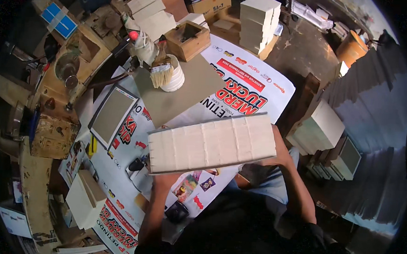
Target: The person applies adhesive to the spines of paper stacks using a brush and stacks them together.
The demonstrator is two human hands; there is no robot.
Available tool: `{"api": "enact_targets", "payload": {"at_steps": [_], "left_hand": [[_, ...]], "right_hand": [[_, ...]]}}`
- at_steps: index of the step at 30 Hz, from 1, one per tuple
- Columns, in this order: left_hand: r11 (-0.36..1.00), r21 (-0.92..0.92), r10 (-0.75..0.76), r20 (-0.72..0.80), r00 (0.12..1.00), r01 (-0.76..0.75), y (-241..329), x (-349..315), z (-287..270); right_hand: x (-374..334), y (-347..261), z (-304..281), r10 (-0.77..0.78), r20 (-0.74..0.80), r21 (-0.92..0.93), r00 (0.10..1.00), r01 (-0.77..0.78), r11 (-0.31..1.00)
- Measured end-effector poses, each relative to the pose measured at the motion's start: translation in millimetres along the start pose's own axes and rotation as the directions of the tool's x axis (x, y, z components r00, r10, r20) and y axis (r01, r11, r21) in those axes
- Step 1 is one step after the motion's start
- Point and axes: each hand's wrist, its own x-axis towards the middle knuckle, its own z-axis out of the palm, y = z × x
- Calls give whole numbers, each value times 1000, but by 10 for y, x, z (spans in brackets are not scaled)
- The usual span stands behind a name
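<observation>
A thick book block [212,143] is raised in front of me, its pale spine with several cross ridges turned up and thin grey boards along its long sides. At its left end my left hand [165,179] supports it from below, mostly hidden by it. My right hand [279,147] grips the right end, with its fingers out of sight behind the block. Beyond it, a flat grey-brown board [186,98] lies on the printed sheet [274,96]. On that board stand a white ribbed pot [175,77] and a wide brush [161,74] with pale bristles.
A wooden box [187,41] and a wrapped bottle with a red cap [133,36] stand past the pot. Left are a grey panel [113,115], a worn machine [56,133] and a paper block [84,201]. Paper stacks [258,22] stand far back, with more blocks [321,126] to the right.
</observation>
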Motion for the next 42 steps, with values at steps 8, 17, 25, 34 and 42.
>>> {"api": "enact_targets", "payload": {"at_steps": [8,17,25,34,42], "left_hand": [[-13,-995,-443,92,892,96,-510,981,-1838],[325,-849,-41,-454,890,-418,-428,1904,-2755],[354,-462,269,-782,562,-813,681,2640,-2835],[172,-696,399,-598,695,-697,1701,3162,-2903],[232,-864,26,-454,891,-447,1196,3034,-2271]], "right_hand": [[-740,234,-318,66,-99,-9,993,-67,998],[-1376,-650,-1103,45,-447,15,893,-43,999],[-986,-1688,-1104,41,-316,-885,948,-311,346],[-1589,-748,-1707,448,-558,-576,699,-714,398],[-2840,-545,-2222,686,-724,192,69,-936,296]]}}
